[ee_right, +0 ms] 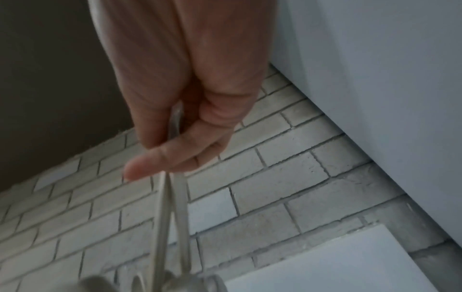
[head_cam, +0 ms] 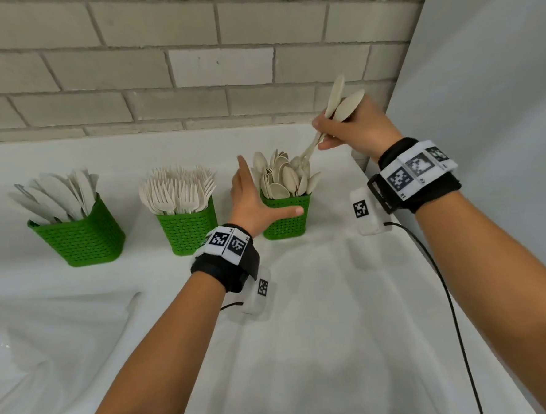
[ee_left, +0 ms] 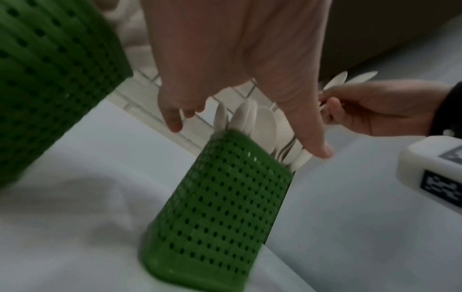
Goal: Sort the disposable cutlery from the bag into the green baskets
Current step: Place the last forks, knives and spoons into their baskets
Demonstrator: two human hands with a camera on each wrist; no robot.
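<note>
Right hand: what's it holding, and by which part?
The right hand pinches a few spoons by their handles, bowls up; the left hand holds nothing.

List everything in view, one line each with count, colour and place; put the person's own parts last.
Green baskets: three, in a row on the white cloth; knife basket left, fork basket middle, spoon basket right.
Knives: many, cream, standing in the left basket.
Forks: many, cream, standing in the middle basket.
Spoons: many, cream, standing in the right basket.
Held spoons: a few, cream, above the right basket, handles pointing down into it.
White cloth: one, covering the table.
Brick wall: grey-beige, behind the table.
Left hand: fingers straight, beside the spoon basket, thumb across its front.
Right hand: grips the held spoons.
Wristbands: two, black with white marker tags; left band, right band.
</note>
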